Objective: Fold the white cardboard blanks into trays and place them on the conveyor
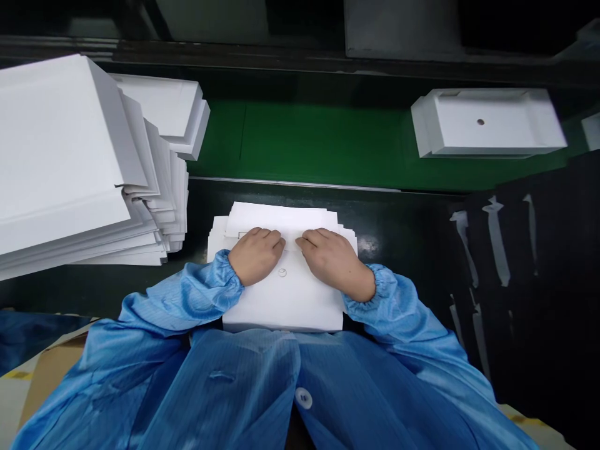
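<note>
Cardboard | flap at far side, long axis left-right | left hand, right hand: fingers curled, grip unclear

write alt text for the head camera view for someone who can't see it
A person's left hand and right hand, in blue sleeves, touch white card over a dark work surface. A stack of white sheets stands at the left; beyond, a white box sits at the right on a green surface.
</note>
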Tool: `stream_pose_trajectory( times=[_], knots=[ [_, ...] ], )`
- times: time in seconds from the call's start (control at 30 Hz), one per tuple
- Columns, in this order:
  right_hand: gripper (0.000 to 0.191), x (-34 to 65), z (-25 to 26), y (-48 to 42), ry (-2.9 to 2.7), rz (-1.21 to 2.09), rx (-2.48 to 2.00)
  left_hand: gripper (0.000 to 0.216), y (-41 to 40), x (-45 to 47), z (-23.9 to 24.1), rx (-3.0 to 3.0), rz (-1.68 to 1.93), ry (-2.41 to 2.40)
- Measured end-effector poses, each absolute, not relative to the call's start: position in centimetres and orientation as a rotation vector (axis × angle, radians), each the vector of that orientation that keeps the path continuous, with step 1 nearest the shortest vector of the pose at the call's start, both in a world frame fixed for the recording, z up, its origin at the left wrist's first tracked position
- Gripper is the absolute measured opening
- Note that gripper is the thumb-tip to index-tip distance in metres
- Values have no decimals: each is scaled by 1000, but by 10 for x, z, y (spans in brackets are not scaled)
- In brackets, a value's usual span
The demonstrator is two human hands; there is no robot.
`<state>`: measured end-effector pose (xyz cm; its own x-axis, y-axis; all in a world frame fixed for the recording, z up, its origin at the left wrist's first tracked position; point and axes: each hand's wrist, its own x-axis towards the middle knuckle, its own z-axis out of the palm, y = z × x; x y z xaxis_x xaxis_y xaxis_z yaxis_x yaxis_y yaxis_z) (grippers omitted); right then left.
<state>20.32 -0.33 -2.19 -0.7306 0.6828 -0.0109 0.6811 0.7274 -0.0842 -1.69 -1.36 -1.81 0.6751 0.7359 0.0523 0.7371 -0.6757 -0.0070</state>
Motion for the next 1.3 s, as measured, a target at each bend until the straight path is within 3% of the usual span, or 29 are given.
stream_pose_trajectory(
  times=[1.3],
  knots=[
    [20,194,-9,32,-2872,444,-1340,21,30,-21,1,-3060,231,-1539]
  ],
)
